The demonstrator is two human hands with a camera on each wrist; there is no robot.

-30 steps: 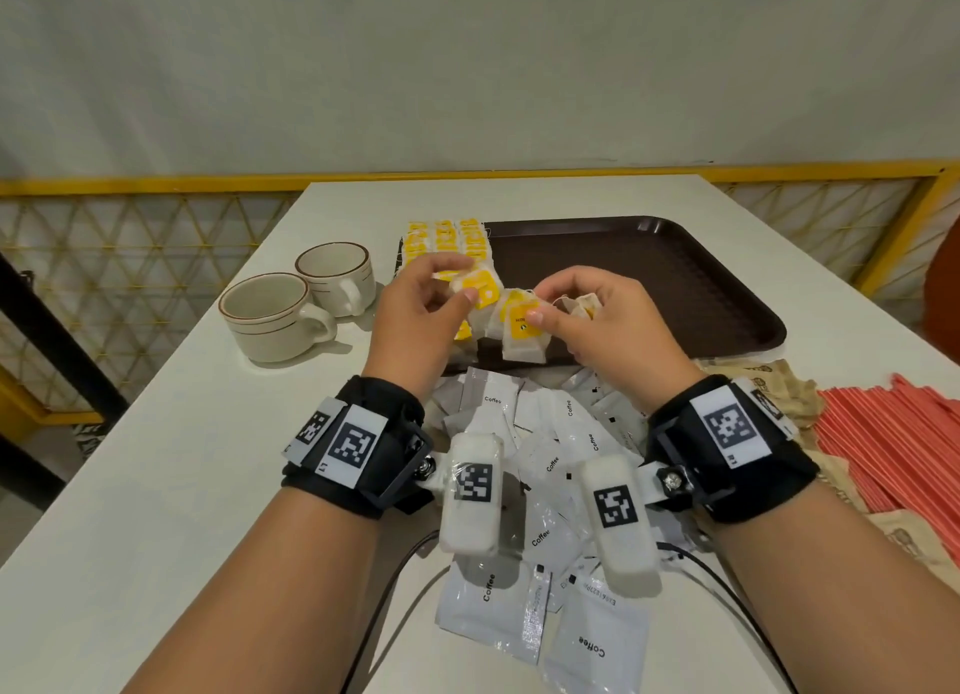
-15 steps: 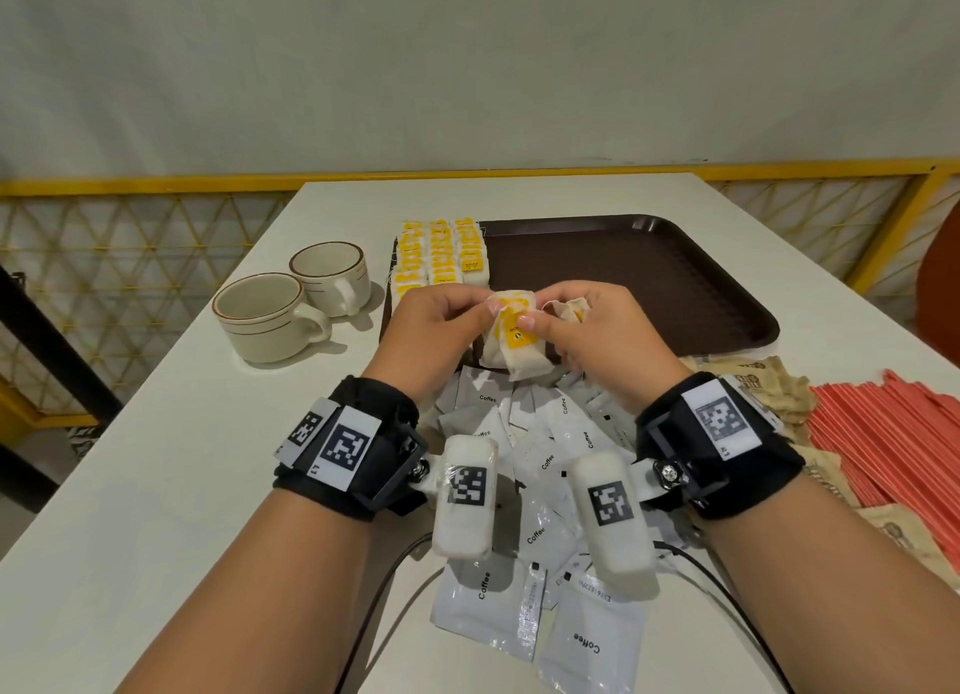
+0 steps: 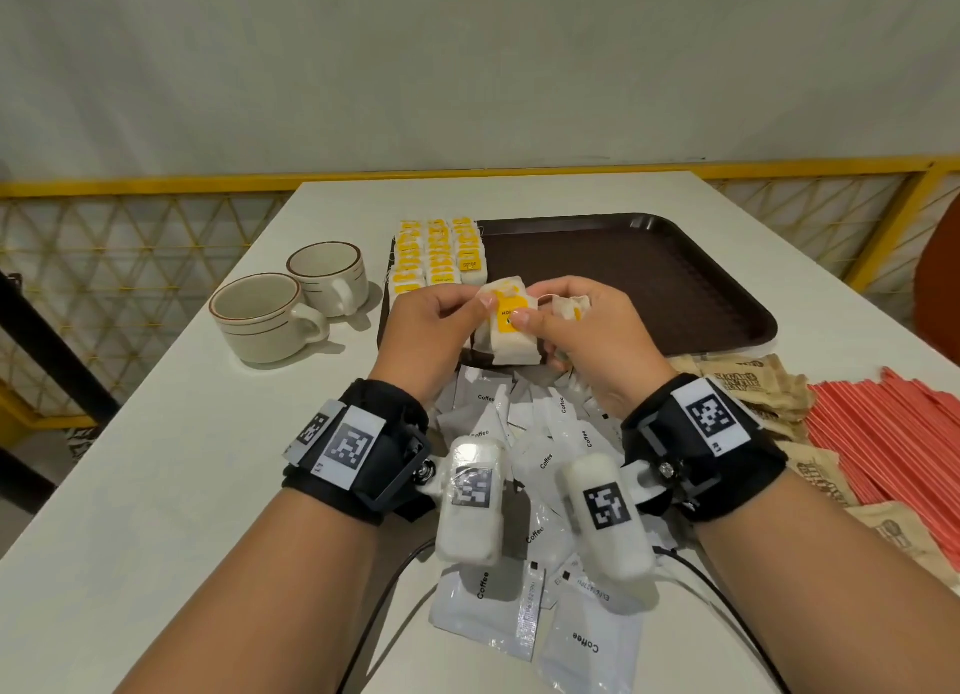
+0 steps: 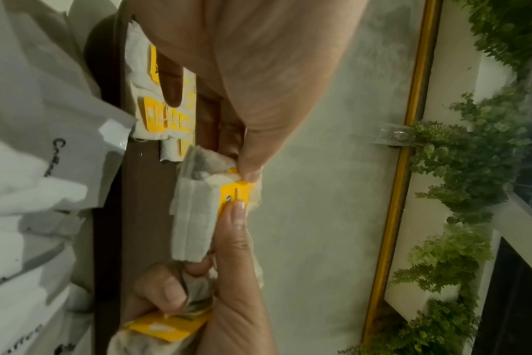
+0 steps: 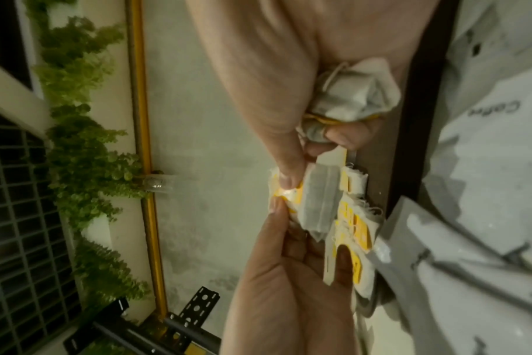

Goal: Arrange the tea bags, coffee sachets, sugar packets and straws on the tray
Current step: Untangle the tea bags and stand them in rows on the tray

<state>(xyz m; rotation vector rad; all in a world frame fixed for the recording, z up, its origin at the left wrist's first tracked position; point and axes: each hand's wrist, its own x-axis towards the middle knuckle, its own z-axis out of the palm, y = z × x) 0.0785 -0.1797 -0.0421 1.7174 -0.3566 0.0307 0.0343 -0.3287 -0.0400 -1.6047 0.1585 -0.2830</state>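
Note:
Above the near edge of the brown tray (image 3: 649,278), both hands pinch one white tea bag (image 3: 511,330) with a yellow tag. My left hand (image 3: 467,304) holds its upper left corner. The right hand (image 3: 540,330) has its thumb on the tag and keeps more crumpled tea bags (image 3: 571,306) in its curled fingers. The left wrist view shows the tea bag (image 4: 195,216) between the two thumbs; in the right wrist view the bunched bags (image 5: 356,96) sit in the right palm. Rows of tea bags (image 3: 441,257) fill the tray's left end.
White coffee sachets (image 3: 540,449) lie heaped under my wrists. To the right are brown sugar packets (image 3: 748,381), then red straws (image 3: 893,433). Two cream cups (image 3: 265,314) stand left of the tray. A yellow railing runs behind the table.
A second ago each hand held its own tea bag, a little apart. The hands have come together and now both pinch the same bag.

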